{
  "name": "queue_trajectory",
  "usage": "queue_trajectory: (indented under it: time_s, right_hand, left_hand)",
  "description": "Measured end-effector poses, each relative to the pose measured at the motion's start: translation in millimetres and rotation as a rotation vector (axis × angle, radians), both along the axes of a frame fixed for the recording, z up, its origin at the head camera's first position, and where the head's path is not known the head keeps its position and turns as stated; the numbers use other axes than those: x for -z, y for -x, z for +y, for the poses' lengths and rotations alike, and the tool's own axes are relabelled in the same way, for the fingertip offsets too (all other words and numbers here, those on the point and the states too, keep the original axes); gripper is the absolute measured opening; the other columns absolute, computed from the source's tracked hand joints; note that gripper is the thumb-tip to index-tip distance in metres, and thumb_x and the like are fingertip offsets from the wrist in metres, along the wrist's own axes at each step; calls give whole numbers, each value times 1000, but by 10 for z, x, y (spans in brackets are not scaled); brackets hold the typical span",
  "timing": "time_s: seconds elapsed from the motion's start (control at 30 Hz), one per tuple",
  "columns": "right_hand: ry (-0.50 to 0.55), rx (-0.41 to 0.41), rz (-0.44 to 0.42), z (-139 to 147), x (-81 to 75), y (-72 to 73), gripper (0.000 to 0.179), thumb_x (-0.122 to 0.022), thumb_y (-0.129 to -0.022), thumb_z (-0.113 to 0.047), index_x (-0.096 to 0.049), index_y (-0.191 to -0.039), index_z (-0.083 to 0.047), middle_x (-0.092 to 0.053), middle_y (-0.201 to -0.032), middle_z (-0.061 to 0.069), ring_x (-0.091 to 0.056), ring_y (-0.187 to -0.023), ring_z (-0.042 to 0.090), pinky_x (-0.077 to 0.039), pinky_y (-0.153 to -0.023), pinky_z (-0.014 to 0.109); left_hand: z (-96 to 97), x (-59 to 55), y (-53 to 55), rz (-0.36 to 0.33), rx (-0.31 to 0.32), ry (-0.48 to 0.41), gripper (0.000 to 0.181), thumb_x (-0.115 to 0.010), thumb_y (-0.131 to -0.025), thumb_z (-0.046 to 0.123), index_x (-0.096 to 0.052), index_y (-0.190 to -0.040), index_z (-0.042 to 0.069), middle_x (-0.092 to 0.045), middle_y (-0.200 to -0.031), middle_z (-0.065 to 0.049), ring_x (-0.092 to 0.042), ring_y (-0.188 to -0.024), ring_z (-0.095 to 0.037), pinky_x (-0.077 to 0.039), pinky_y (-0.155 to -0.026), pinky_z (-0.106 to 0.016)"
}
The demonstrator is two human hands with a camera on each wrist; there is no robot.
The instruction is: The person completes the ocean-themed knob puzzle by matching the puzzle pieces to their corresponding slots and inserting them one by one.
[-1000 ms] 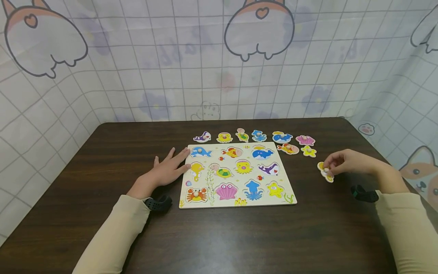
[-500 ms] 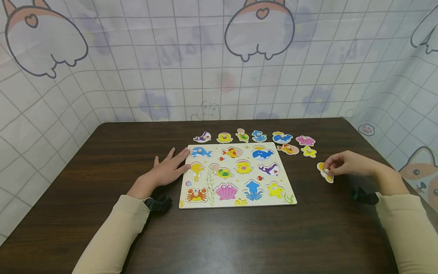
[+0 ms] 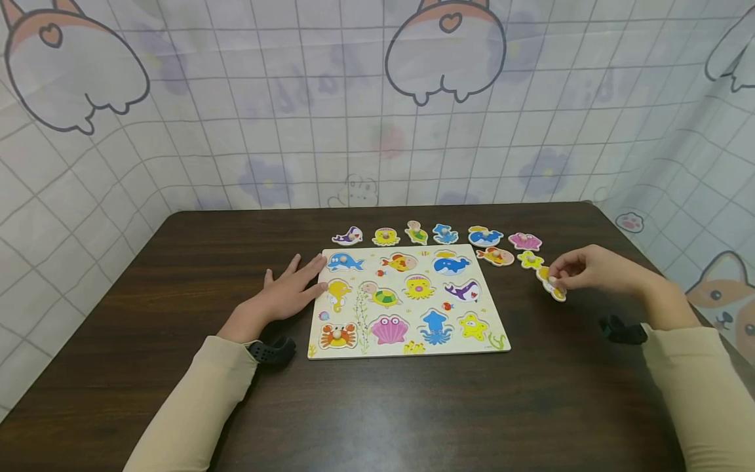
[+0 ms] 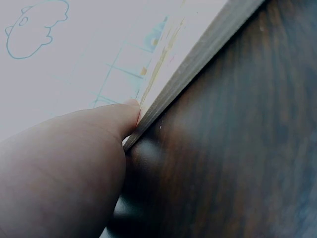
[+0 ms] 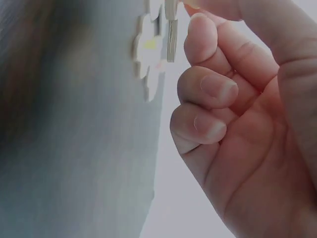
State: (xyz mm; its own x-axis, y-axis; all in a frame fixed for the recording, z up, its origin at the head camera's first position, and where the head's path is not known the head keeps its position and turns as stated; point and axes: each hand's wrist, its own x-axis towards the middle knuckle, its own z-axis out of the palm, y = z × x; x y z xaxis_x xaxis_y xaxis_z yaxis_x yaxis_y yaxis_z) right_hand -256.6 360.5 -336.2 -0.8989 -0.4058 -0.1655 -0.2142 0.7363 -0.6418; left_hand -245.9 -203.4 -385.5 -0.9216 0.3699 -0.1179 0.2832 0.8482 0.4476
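A white wooden puzzle board [image 3: 489, 337] printed with sea animals lies on the table. My left hand [image 3: 280, 305] has its fingers spread, and its fingertips touch the board's left edge. In the left wrist view a digit [image 4: 111, 119] meets that edge. My right hand [image 3: 596, 272] pinches a long yellow puzzle piece [image 3: 556, 294] to the right of the board, partly covered by the fingers. Just beyond it lies a yellow star piece [image 3: 531, 260], seemingly touching it. A knobbed crab piece [image 3: 338, 335] and a knobbed blue dolphin piece [image 3: 345, 261] sit in the board.
Behind the board lie purple whale [image 3: 347, 236], octopus [image 3: 386, 237], turtle [image 3: 416, 233], squid [image 3: 445, 235] and blue whale [image 3: 485, 236] pieces. Fish [image 3: 495, 256] and pink shell [image 3: 525, 242] pieces are near its back right corner. A patterned curtain [image 3: 354, 144] surrounds the dark table [image 3: 377, 413].
My right hand has shifted left and farther away with the yellow piece, up beside the star piece. The left hand stays in place at the board's edge.
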Motion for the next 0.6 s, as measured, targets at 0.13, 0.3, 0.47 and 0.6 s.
queue_trajectory:
  time_s: [0.13,0.3,0.47,0.6]
  right_hand:
    - [-14,-11,39,-134,-95,-15,14,-76,-92,-8,-72,-104,0,-58,-80,3,-54,-74,15,-50,-69,28]
    - [-10,-24,75,-301,-164,8,11,-76,-92,-9,-72,-101,-2,-59,-80,3,-53,-75,16,-49,-67,28]
    - [-26,-59,138,-478,-209,70,9,-76,-93,-12,-72,-98,-6,-58,-81,3,-51,-75,17,-45,-64,28]
    - [-24,-80,167,-608,-240,130,8,-77,-93,-13,-73,-97,-7,-59,-82,2,-52,-75,18,-45,-63,29]
  left_hand:
    - [-6,4,9,-9,3,0,70,-44,-109,46,-15,-167,17,-10,-172,-7,5,-156,-40,12,-108,-77]
    - [-14,4,18,-5,4,-5,71,-44,-109,47,-15,-166,16,-10,-172,-8,5,-155,-40,12,-108,-77]
    - [-18,18,27,-8,3,-3,71,-43,-109,48,-15,-167,17,-10,-172,-8,5,-156,-40,13,-108,-77]
    - [-20,25,27,-11,6,5,71,-43,-109,49,-14,-167,18,-9,-172,-7,5,-156,-39,14,-108,-77]
